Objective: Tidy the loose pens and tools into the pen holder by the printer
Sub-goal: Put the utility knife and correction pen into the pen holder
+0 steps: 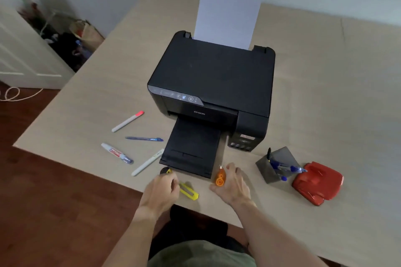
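Note:
A grey pen holder [282, 157] stands right of the printer [212, 80] with blue pens [284, 168] and a black pen in it. My left hand [161, 191] is curled over a yellow utility knife [189, 192] at the table's front edge. My right hand [235, 184] is spread open beside an orange correction tape roller [219, 178], its fingers touching it. To the left lie a red-capped white marker [128, 121], a blue pen [144, 138], a correction pen [117, 153] and another white marker [147, 162].
A red hole punch [316, 182] sits just right of the pen holder. The printer's output tray [193, 147] juts toward me between my hands. A white sheet [227, 13] stands in the rear feeder. The table's left edge [65, 86] drops to a wooden floor.

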Demonstrator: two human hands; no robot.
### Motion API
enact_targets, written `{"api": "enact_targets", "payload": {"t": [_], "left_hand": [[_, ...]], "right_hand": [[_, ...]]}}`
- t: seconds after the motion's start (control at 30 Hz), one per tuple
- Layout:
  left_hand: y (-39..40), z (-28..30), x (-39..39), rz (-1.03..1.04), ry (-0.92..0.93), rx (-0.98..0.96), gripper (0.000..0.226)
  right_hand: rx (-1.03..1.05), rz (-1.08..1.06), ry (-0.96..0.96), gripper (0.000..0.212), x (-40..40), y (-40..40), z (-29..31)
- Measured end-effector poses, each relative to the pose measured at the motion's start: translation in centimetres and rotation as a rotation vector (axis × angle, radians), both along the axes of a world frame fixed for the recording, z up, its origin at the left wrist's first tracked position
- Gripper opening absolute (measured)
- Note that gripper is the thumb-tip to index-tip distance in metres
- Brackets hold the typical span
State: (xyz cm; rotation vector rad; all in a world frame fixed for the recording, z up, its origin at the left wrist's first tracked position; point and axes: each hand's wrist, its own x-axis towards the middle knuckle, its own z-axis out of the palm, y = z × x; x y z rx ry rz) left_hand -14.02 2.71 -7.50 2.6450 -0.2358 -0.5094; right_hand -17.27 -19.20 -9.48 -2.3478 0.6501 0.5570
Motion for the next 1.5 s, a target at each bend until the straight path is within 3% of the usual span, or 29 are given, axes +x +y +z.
{"api": "enact_targets", "payload": {"t": [0.07,0.13,0.27,0.37,0.53,0.8,1.0,1.13,1.33,1.5], "left_hand": [[0.5,-0.7,-0.9,-0.002,0.033,0.066,0.016],[0.8,-1.3,-1.4,0.003,0.061,0.103,0.036],[0.6,-2.4,-1.6,-0.055,0.056,0.143,0.060],[0.1,-2.9,-1.4,-0.148,0.014,0.197,0.053],[-1.5,-3.1,-0.9,-0.262,-0.014,0.197,0.033],[-7.2,-1.7,-1.8,-0.500,0.094,0.016,0.028],[-12.0,0.5,-0.4,-0.525,0.151,-0.091,0.018],[-13.8,1.9,1.0,-0.515,0.088,-0.160,0.014],[-14.9,4.4,3.0,-0.495,-0.081,-0.217,0.023],[-16.1,5.7,4.3,-0.507,-0.094,-0.281,0.022]], "right_hand": [[-0.029,0.003,-0.002,0.068,0.2,0.7,-0.5],[-0.058,0.012,-0.011,0.064,0.3,1.1,-1.0],[-0.130,0.073,-0.071,0.041,-0.2,1.0,-1.5],[-0.195,0.108,-0.114,0.031,-1.1,0.2,-1.4],[-0.191,0.068,-0.165,0.033,-2.8,-1.8,-0.6],[-0.140,0.167,-0.604,0.032,-5.2,-4.6,2.3],[-0.318,-0.045,-0.771,0.034,-4.3,-7.8,5.2],[-0.375,-0.238,-0.705,0.030,-4.2,-10.6,5.9],[-0.415,-0.202,-0.490,0.034,-3.5,-12.7,5.5],[-0.370,-0.211,-0.423,0.043,-3.0,-13.4,5.5]]}}
